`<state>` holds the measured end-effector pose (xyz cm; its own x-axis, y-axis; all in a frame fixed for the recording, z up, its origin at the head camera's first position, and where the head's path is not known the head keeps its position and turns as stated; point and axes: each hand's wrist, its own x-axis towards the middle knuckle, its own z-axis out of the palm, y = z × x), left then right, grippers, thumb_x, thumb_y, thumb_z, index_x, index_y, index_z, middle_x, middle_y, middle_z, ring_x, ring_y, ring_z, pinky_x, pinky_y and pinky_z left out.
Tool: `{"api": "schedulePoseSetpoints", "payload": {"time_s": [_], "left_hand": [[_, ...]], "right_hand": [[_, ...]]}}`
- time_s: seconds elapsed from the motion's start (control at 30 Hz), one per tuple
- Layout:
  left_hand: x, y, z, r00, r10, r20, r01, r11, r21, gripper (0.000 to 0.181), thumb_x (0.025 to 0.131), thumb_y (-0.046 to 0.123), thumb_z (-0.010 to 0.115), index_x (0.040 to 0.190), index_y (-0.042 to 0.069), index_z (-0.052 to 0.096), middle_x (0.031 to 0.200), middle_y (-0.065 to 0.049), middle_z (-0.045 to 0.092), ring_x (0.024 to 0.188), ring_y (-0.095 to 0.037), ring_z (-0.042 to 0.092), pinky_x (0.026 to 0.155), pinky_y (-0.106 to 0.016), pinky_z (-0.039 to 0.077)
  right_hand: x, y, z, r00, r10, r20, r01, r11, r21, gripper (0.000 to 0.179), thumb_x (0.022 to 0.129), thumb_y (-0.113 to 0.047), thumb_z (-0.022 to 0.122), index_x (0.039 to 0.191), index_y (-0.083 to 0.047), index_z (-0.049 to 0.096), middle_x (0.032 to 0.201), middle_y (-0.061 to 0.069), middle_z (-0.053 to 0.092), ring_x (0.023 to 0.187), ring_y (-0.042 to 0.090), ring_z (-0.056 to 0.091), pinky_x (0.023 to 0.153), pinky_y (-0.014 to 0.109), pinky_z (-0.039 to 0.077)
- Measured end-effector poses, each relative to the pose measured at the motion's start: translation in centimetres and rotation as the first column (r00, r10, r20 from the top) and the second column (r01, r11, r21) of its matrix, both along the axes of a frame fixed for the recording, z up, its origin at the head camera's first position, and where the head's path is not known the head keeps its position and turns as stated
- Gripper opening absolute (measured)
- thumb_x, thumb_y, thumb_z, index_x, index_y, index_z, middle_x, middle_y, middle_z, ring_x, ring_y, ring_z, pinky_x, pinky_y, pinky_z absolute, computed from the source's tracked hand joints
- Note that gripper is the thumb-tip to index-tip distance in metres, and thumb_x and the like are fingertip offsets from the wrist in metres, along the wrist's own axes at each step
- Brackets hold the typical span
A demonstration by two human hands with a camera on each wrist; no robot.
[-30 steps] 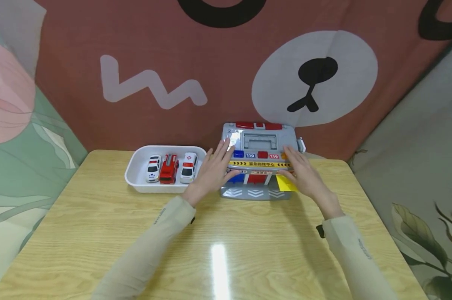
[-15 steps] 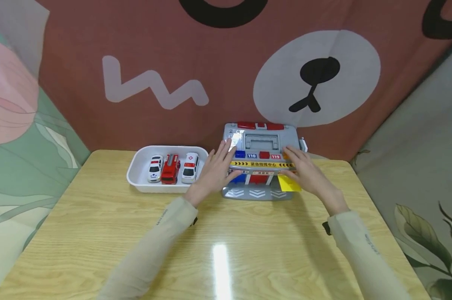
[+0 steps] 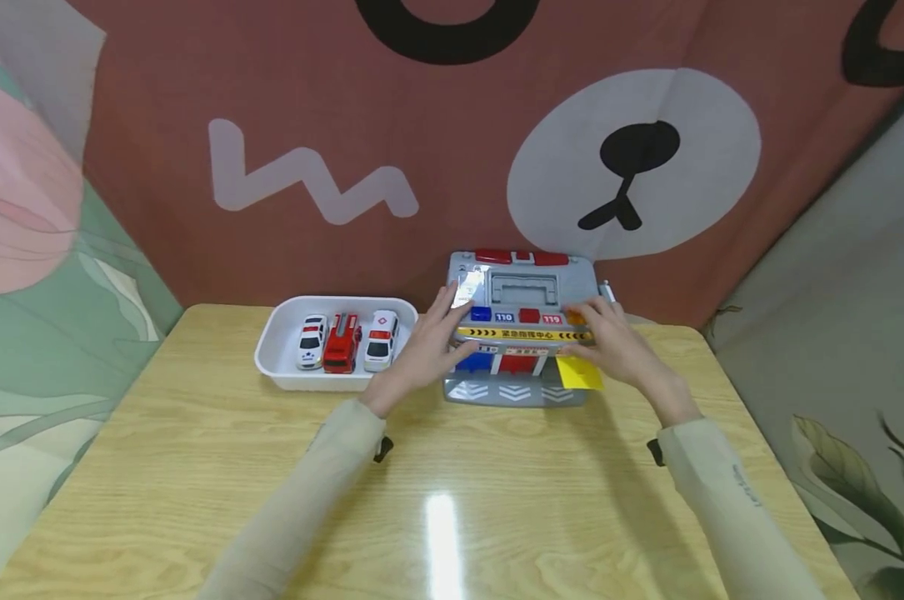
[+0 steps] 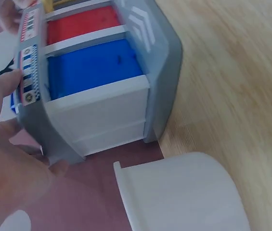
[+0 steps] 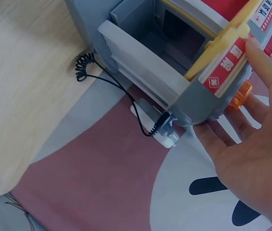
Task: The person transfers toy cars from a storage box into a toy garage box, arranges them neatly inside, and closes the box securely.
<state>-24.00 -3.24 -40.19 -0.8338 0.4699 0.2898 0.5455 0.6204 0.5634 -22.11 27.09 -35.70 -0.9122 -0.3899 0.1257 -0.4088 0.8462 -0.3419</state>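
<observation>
A grey toy emergency station stands at the table's back edge. My left hand holds its left top edge, the thumb on the front sign and the fingers on the roof. At the right end my right hand grips likewise; in the right wrist view its thumb presses the front sign and its fingers lie by an orange light. A yellow door is swung up, baring a hollow bay. Beside it, the blue door and red door are closed.
Left of the station, a white tray holds a toy police car, a red fire truck and a toy ambulance. A white handset on a coiled black cord hangs at the station's right side. A patterned cloth hangs behind.
My right hand's fingers have drawn back slightly and bent more over the roof. Station, yellow door and left hand look nearly the same; the head view has shifted slightly.
</observation>
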Motion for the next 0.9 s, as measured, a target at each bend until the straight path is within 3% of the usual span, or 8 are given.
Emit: {"api": "schedulePoseSetpoints", "payload": {"time_s": [0.13, 0.23, 0.37, 0.47, 0.57, 0.73, 0.9], "left_hand": [[0.3, -0.6, 0.2, 0.998, -0.036, 0.047, 0.029, 0.988, 0.149, 0.045, 0.096, 0.025, 0.061, 0.137, 0.007, 0.053, 0.157, -0.017, 0.020, 0.143, -0.036, 0.018, 0.112, -0.054, 0.021], [0.3, -1.5, 0.6, 0.997, -0.031, 0.073, 0.012, 0.970, 0.245, 0.034, 0.097, 0.019, 0.059, 0.128, 0.005, 0.059, 0.151, -0.019, 0.033, 0.137, -0.035, 0.030, 0.108, -0.053, 0.031], [-0.2, -3.3, 1.2, 0.996, 0.009, 0.090, -0.039, 0.941, 0.337, 0.027, 0.098, 0.012, 0.057, 0.122, 0.001, 0.062, 0.133, -0.017, 0.051, 0.120, -0.030, 0.049, 0.095, -0.047, 0.046], [-0.7, -4.8, 1.4, 0.989, 0.085, 0.117, -0.122, 0.925, 0.361, 0.025, 0.098, 0.010, 0.056, 0.119, -0.001, 0.063, 0.120, -0.016, 0.057, 0.107, -0.029, 0.057, 0.086, -0.041, 0.051], [-1.2, -6.2, 1.4, 0.964, 0.185, 0.189, -0.244, 0.899, 0.365, 0.024, 0.098, 0.011, 0.054, 0.118, -0.001, 0.062, 0.114, -0.017, 0.061, 0.100, -0.032, 0.061, 0.078, -0.035, 0.051], [-1.8, -8.1, 1.4, 0.902, 0.308, 0.303, -0.404, 0.851, 0.335, 0.027, 0.099, 0.013, 0.051, 0.117, -0.005, 0.060, 0.107, -0.022, 0.064, 0.091, -0.038, 0.065, 0.069, -0.028, 0.051], [-2.3, -9.2, 1.2, 0.863, 0.403, 0.305, -0.472, 0.859, 0.201, 0.030, 0.098, 0.015, 0.051, 0.117, -0.007, 0.059, 0.108, -0.023, 0.062, 0.097, -0.034, 0.061, 0.083, -0.038, 0.049]], "right_hand": [[0.1, 0.1, 0.4, 0.999, -0.013, 0.043, 0.012, 0.999, 0.034, 0.066, 0.083, -0.029, 0.077, 0.135, 0.000, 0.049, 0.124, 0.019, 0.044, 0.110, 0.037, 0.036, 0.091, 0.054, 0.041], [0.1, 0.0, 0.8, 0.997, -0.014, 0.070, 0.011, 0.999, 0.048, 0.066, 0.083, -0.030, 0.077, 0.135, 0.001, 0.049, 0.126, 0.019, 0.043, 0.111, 0.037, 0.035, 0.093, 0.054, 0.040], [0.1, 0.0, 0.9, 0.997, -0.007, 0.074, 0.004, 0.999, 0.045, 0.065, 0.085, -0.029, 0.076, 0.135, 0.001, 0.048, 0.127, 0.020, 0.041, 0.111, 0.038, 0.034, 0.092, 0.055, 0.040], [0.1, 0.1, 0.9, 0.998, -0.002, 0.062, -0.001, 0.999, 0.039, 0.064, 0.086, -0.029, 0.074, 0.136, 0.000, 0.047, 0.126, 0.020, 0.041, 0.111, 0.038, 0.034, 0.090, 0.055, 0.040], [0.0, 0.3, 0.7, 0.999, 0.003, 0.052, -0.005, 0.999, 0.036, 0.063, 0.087, -0.029, 0.073, 0.136, 0.000, 0.047, 0.125, 0.020, 0.040, 0.110, 0.038, 0.034, 0.088, 0.055, 0.041], [-0.2, 0.2, 0.5, 0.999, 0.009, 0.040, -0.010, 1.000, 0.025, 0.063, 0.087, -0.029, 0.073, 0.136, -0.001, 0.046, 0.125, 0.019, 0.040, 0.110, 0.038, 0.033, 0.088, 0.054, 0.041], [-0.2, 0.1, 0.3, 1.000, 0.006, 0.029, -0.007, 1.000, 0.016, 0.063, 0.087, -0.030, 0.073, 0.137, -0.003, 0.046, 0.125, 0.019, 0.040, 0.110, 0.037, 0.033, 0.085, 0.053, 0.041]]}}
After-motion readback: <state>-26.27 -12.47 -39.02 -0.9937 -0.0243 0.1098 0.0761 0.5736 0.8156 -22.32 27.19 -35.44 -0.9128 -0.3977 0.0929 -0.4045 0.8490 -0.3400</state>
